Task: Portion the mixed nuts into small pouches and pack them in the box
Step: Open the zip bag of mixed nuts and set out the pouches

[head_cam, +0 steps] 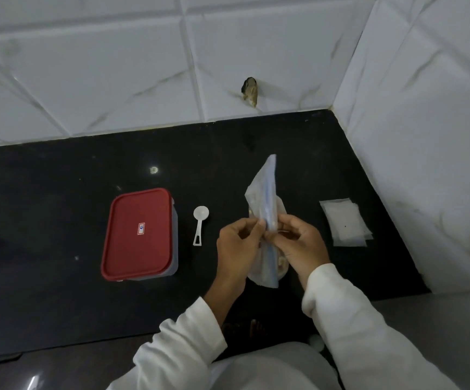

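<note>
The left hand (238, 246) and right hand (298, 243) each pinch, grip closed, the blue-zipped clear plastic nut bag (264, 198), held lengthwise away above the black worktop (59, 220), the flat clear pouches (345, 222) lying nearer the right hand.

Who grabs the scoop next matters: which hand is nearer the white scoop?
Left. The left hand is just right of the white scoop; the right hand is farther right, across the zip bag both pinch.
</note>
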Available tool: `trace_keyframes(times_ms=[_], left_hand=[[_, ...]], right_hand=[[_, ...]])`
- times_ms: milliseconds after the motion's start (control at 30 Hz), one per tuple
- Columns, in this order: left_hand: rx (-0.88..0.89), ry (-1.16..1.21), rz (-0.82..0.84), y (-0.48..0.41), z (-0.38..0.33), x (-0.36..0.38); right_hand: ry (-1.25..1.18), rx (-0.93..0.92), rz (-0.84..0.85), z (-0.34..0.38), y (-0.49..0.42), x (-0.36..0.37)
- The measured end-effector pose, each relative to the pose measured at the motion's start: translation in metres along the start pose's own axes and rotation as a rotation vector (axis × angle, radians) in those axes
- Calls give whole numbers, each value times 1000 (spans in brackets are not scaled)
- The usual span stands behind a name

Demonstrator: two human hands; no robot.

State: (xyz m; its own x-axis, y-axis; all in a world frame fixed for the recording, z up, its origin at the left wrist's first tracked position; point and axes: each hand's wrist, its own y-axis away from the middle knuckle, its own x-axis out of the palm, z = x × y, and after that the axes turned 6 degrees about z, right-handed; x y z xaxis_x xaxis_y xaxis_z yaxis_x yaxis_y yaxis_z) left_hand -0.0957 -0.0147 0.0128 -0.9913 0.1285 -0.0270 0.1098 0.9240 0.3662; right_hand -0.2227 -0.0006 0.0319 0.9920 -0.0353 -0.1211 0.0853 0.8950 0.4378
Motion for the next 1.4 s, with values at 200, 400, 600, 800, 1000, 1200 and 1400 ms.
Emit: trace_keyframes(times_ms=[200,400,600,800,1000,1200,1400], left_hand=[[121,-34,-70,1,-9,-1],[163,-72,4,0,-22,-8],[93,90,4,3,-33,0],[83,129,-40,4,-39,3],[105,111,1,9,-47,-1],[112,124,21,16,-62,1],[-8,199,71,14,-72,-7]], right_hand=[[-191,-83,96,8,6,0],[-188,-59,51,16,6,-5],[-52,-166,-4,23,6,-6],[79,-255,50,29,13,-7],[17,-279,63,40,25,-11],[287,-439,-37,53,31,-5],[248,-490,38,58,37,-4]])
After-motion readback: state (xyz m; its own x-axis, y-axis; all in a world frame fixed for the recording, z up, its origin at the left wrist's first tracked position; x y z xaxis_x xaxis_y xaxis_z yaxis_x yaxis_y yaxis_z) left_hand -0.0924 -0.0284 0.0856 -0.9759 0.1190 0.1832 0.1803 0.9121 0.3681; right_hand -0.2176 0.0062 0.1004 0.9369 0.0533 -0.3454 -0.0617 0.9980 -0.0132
